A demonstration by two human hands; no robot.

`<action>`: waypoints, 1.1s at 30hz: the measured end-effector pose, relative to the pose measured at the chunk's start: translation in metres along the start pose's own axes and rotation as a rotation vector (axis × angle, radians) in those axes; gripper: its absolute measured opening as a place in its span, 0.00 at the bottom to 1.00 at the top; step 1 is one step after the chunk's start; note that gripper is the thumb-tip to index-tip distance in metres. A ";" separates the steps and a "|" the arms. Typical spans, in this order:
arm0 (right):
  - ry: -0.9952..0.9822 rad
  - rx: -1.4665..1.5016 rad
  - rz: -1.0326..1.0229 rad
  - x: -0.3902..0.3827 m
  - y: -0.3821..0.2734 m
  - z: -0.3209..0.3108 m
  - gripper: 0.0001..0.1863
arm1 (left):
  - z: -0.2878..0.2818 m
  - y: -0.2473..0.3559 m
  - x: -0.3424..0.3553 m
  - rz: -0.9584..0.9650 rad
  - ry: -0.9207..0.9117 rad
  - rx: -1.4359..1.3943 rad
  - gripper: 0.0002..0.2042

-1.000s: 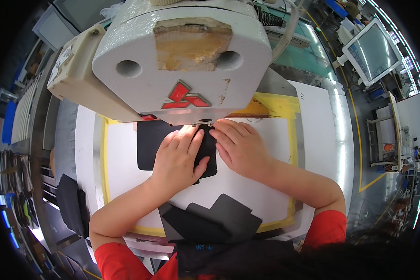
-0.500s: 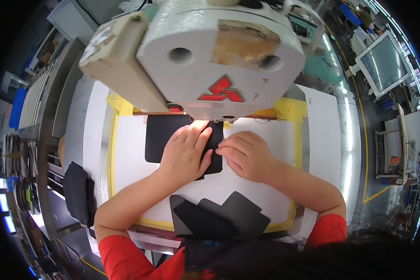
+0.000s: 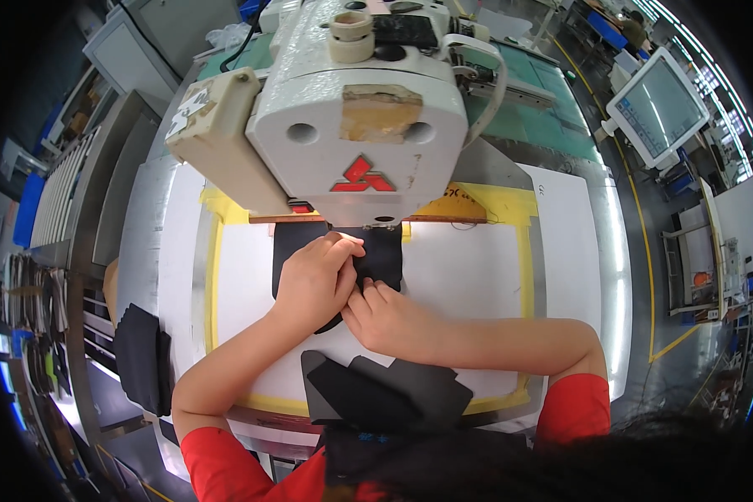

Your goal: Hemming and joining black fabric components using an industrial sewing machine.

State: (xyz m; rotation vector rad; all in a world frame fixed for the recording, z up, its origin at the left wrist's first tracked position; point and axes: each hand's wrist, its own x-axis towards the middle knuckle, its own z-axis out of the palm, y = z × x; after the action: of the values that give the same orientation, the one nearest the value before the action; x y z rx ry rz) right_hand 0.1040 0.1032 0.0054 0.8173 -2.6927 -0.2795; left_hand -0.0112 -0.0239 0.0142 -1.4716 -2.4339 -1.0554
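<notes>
Under the head of a white sewing machine (image 3: 293,167) lies a dark black fabric piece (image 3: 293,251) on a white work board (image 3: 460,276) edged with yellow tape. My left hand (image 3: 314,284) is on the fabric just in front of the needle area, fingers bent and closed on it. My right hand (image 3: 385,318) is beside and below it, fingers closed at the fabric's lower part, with the fingertips partly hidden. Loose black and dark grey pieces (image 3: 376,393) lie near my body at the board's front.
A stack of black pieces (image 3: 138,360) sits at the left. A screen on an arm (image 3: 657,105) stands at the right, beside a yellow floor line (image 3: 636,201). Racks and bundles (image 3: 33,309) line the left. A person (image 3: 632,33) is at the far upper right.
My right hand has moved down and left, from the fabric's right edge to just below my left hand. My left fingers have curled more. The whole view has shifted with my head.
</notes>
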 end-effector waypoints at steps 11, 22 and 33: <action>0.035 0.220 0.247 -0.067 0.021 -0.006 0.17 | -0.005 0.020 -0.010 0.100 -0.179 -0.005 0.07; 0.147 0.263 0.297 -0.076 0.013 0.003 0.20 | 0.006 0.004 -0.014 0.143 -0.050 -0.080 0.09; 0.081 0.315 0.223 -0.086 -0.017 -0.017 0.22 | 0.007 -0.002 -0.012 0.152 0.055 -0.055 0.09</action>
State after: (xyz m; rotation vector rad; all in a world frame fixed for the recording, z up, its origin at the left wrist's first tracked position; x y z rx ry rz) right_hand 0.1866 0.1367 -0.0040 0.5848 -2.7552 0.2297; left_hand -0.0044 -0.0294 0.0032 -1.5924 -2.2331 -1.1229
